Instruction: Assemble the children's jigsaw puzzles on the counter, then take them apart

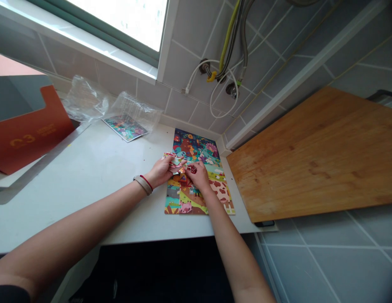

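My left hand (160,171) is closed on several colourful puzzle pieces (174,162), held just above the left side of a jigsaw puzzle. Close beside it, my right hand (200,176) has its fingers bent together at a small dark red puzzle piece (193,170). Beneath both hands lies the jigsaw puzzle (219,189), with a cow and farm scene in its lower part and a dark blue animal scene (196,145) in its upper part. My hands and forearm cover some of the puzzle's middle.
A picture card (128,127) lies on the white counter (97,181) beside crumpled clear plastic bags (88,99). An orange box (31,134) stands at the left. A wooden board (322,160) leans at the right. Cables and pipes (229,46) hang on the tiled wall below a window.
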Motion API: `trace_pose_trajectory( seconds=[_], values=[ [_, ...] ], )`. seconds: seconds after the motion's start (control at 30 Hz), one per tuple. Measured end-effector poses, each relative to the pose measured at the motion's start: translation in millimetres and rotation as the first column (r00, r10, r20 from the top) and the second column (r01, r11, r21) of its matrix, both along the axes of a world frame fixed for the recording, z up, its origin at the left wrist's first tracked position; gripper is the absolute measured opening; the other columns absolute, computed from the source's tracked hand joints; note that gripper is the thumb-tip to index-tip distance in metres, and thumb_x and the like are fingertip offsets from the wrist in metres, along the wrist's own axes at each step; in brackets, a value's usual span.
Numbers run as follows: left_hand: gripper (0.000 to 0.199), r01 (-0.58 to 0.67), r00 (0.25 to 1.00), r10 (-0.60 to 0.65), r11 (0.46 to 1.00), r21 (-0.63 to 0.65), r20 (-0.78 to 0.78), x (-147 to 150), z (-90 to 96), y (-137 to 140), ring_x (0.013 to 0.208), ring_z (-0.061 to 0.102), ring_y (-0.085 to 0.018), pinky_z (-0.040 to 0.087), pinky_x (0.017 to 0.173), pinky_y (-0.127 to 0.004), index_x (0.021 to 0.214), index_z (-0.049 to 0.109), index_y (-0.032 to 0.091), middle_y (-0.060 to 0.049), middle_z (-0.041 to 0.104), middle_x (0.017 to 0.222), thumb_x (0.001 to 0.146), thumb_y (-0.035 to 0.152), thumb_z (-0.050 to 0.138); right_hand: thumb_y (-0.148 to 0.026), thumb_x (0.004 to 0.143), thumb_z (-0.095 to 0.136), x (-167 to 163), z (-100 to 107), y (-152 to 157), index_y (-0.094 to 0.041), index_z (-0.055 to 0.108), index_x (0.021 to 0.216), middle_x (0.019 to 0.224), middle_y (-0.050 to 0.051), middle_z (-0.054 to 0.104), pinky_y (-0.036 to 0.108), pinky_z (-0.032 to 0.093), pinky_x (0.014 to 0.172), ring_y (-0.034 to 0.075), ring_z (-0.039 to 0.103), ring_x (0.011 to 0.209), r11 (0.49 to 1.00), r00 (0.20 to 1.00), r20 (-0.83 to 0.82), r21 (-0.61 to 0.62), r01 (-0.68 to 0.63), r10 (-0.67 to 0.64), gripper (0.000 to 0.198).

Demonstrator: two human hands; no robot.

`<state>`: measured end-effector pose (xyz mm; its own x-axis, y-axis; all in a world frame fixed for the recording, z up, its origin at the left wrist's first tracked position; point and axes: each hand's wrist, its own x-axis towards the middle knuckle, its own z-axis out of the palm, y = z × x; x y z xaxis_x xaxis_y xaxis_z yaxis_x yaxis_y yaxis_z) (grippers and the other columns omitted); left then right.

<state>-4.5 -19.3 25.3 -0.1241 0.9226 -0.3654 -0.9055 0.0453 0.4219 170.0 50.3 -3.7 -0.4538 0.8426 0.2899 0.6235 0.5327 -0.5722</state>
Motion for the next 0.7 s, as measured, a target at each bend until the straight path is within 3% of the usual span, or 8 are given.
trace_pose_trajectory(
  seconds=[0.27, 0.37, 0.47, 0.53, 0.63, 0.67, 0.7],
  values=[
    [0.014, -0.015, 1.0, 0.015, 1.0, -0.016, -0.013, -1.8, 3.4, -0.4, 0.1, 0.077, -0.03, 0.067, 0.08, -0.042, 0.096, 0.056, 0.012, -0.021, 0.073, 0.113, 0.094, 0.002, 0.046, -0.051, 0.084, 0.076, 0.5, -2.7, -16.0, -0.023, 0.077, 0.1, 0.115, 0.01, 0.062, 0.041, 0.047, 0.099, 0.028, 0.06, 0.109, 0.982, 0.989, 0.063, 0.145, 0.122, -0.132, 0.032],
    [0.013, -0.023, 1.0, 0.023, 0.999, -0.035, 0.008, -3.0, 7.6, -1.4, 0.102, 0.076, -0.03, 0.067, 0.08, -0.041, 0.096, 0.055, 0.013, -0.02, 0.073, 0.114, 0.095, 0.003, 0.047, -0.052, 0.087, 0.069, 4.4, -2.9, -16.3, -0.021, 0.073, 0.107, 0.121, 0.012, 0.063, 0.041, 0.046, 0.101, 0.028, 0.059, 0.114, 0.981, 0.988, -0.076, 0.129, 0.147, -0.138, 0.037],
    [0.013, -0.03, 0.999, 0.032, 0.999, -0.039, 0.038, -4.0, 9.6, -1.8, 0.102, 0.076, -0.03, 0.067, 0.078, -0.038, 0.095, 0.054, 0.013, -0.021, 0.073, 0.114, 0.095, 0.002, 0.047, -0.052, 0.094, 0.053, 12.9, -0.7, -12.6, -0.018, 0.069, 0.105, 0.111, 0.013, 0.069, 0.04, 0.049, 0.096, 0.026, 0.063, 0.107, 0.957, 0.904, -0.326, -0.011, 0.289, -0.276, 0.039],
    [0.014, -0.018, 0.999, 0.02, 0.999, -0.03, 0.051, -3.9, 8.9, -1.8, 0.103, 0.076, -0.03, 0.067, 0.078, -0.038, 0.096, 0.054, 0.014, -0.021, 0.073, 0.115, 0.094, 0.001, 0.048, -0.052, 0.095, 0.047, 17.2, 3.0, -12.0, -0.017, 0.067, 0.099, 0.101, 0.012, 0.072, 0.039, 0.052, 0.091, 0.025, 0.066, 0.099, 0.937, 0.852, -0.394, -0.09, 0.337, -0.344, 0.041],
    [0.015, 0.015, 0.999, -0.014, 0.999, -0.032, 0.043, -2.1, 7.4, -2.8, 0.102, 0.076, -0.029, 0.067, 0.077, -0.038, 0.098, 0.056, 0.014, -0.02, 0.074, 0.113, 0.092, 0.001, 0.051, -0.055, 0.089, 0.056, 15.0, 13.1, -18.6, -0.019, 0.067, 0.095, 0.09, 0.008, 0.074, 0.033, 0.056, 0.073, 0.022, 0.069, 0.083, 0.942, 0.856, -0.419, -0.265, 0.204, -0.303, 0.038],
    [0.015, 0.031, 0.999, -0.03, 0.999, -0.028, 0.031, -1.2, 7.5, -3.6, 0.102, 0.076, -0.029, 0.067, 0.077, -0.038, 0.098, 0.057, 0.014, -0.019, 0.074, 0.112, 0.091, 0.001, 0.052, -0.056, 0.086, 0.061, 11.9, 17.5, -22.4, -0.02, 0.067, 0.095, 0.088, 0.006, 0.074, 0.03, 0.055, 0.064, 0.021, 0.069, 0.077, 0.912, 0.851, -0.439, -0.396, 0.104, -0.288, 0.038],
    [0.016, 0.049, 0.999, -0.049, 0.999, -0.02, 0.014, -0.2, 8.0, -4.7, 0.101, 0.077, -0.028, 0.067, 0.076, -0.036, 0.098, 0.058, 0.013, -0.018, 0.075, 0.11, 0.091, 0.001, 0.052, -0.056, 0.083, 0.066, 8.1, 22.1, -26.7, -0.021, 0.067, 0.097, 0.088, 0.005, 0.075, 0.027, 0.053, 0.058, 0.019, 0.069, 0.072, 0.844, 0.843, -0.461, -0.536, -0.015, -0.278, 0.038]
  ],
)
